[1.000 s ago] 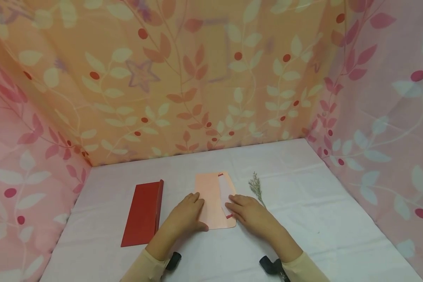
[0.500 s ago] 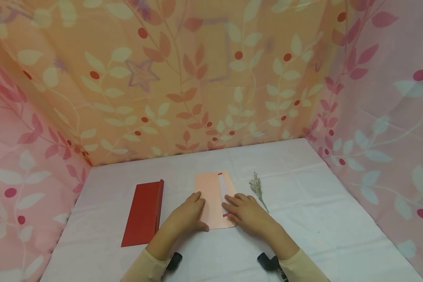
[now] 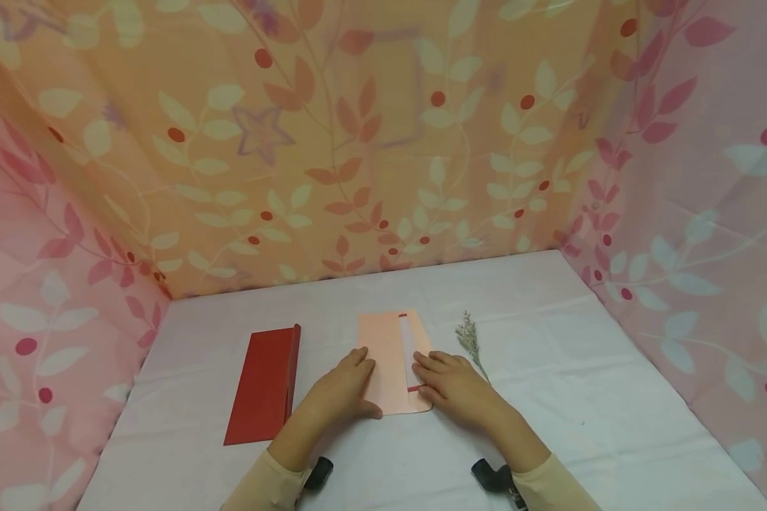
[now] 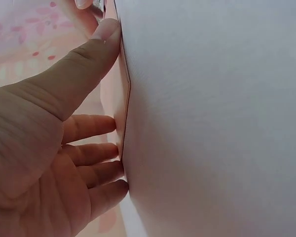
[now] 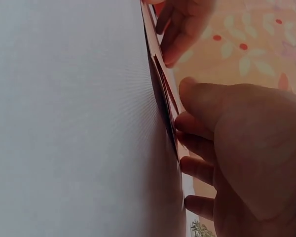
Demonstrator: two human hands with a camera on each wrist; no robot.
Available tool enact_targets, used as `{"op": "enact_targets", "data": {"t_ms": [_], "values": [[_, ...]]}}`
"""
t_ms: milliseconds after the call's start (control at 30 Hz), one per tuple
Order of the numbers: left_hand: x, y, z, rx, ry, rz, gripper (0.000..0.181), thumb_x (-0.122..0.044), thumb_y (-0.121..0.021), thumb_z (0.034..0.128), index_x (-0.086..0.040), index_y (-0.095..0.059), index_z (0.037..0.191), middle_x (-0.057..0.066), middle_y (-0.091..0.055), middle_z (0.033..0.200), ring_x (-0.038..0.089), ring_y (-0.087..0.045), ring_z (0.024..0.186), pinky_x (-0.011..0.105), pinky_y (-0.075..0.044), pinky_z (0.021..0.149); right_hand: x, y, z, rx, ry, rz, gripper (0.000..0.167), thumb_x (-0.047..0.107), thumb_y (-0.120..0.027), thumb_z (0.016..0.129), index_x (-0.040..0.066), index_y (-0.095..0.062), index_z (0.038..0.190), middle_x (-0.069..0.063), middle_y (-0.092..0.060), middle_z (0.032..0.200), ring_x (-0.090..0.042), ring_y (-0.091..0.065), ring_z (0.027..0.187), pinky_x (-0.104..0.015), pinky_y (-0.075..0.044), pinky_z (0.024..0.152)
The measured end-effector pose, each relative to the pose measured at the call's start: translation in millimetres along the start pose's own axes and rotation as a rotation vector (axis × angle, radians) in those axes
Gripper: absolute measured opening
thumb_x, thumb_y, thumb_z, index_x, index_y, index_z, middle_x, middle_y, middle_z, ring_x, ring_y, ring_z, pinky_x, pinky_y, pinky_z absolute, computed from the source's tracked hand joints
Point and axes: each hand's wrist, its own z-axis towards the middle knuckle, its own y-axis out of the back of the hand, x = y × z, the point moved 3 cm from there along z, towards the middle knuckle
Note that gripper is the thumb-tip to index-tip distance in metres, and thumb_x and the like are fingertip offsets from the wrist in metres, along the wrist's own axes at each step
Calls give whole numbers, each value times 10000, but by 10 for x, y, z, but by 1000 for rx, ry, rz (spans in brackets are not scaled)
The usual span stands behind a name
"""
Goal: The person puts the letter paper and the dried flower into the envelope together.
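Observation:
A flat peach card or envelope (image 3: 383, 369) lies mid-table in the head view. On its right part is a white paper piece (image 3: 409, 344) with narrow red ends; my right hand (image 3: 457, 387) hides some of it. The fingers of that hand press on the white piece and on the card's right edge. My left hand (image 3: 339, 387) rests on the card's left side, fingers extended, thumb near the front edge. In the left wrist view, the fingers (image 4: 96, 170) touch the card's rim. Several thin layers show at the card's edge (image 5: 163, 94) in the right wrist view.
A red folder-like sheet (image 3: 260, 390) with a raised right edge lies left of the left hand. To the right of the card lies a small dried flower sprig (image 3: 469, 339). Patterned cloth (image 3: 383, 142) hangs behind the white-covered table (image 3: 569, 397) and at both sides.
The white paper piece has turned from tilted to nearly upright along the card, its near end shifting left. My right hand moved slightly left with it. The left hand stayed in place.

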Motion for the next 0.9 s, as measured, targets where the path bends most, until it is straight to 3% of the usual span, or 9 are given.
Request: {"op": "enact_targets", "data": {"t_ms": [167,533,767,900], "values": [[5,-12,2,11,8,-7,948,-464,-929,704,-28,-541,1450,179,-419,1594,351,-395,1482,479,-430,1135,-8,-1,-7,6,-16,-32,542,407,-527,1061,138,-493,1530,-7,-427,1615,-301,-398,1487,-561,-325,1178],[-10,0,-3,13,11,-1,947,-464,-930,700,-26,-545,1446,180,-420,1594,350,-396,1482,473,-427,1139,8,40,0,-28,65,-46,512,382,-547,1058,132,-529,1503,-20,-485,1576,-336,-444,1448,-595,-344,1138],[-3,-2,4,11,23,-9,951,-470,-935,688,-37,-552,1442,172,-433,1587,345,-397,1483,480,-429,1136,17,57,25,53,88,-115,497,409,-522,1060,157,-554,1488,11,-486,1575,-297,-428,1469,-570,-310,1181],[18,-19,19,0,-5,20,959,-481,-933,683,-20,-554,1434,173,-444,1580,350,-402,1480,467,-421,1144,44,63,51,77,126,-91,504,371,-522,1066,117,-529,1501,-28,-459,1592,-308,-391,1495,-568,-256,1221]]}}
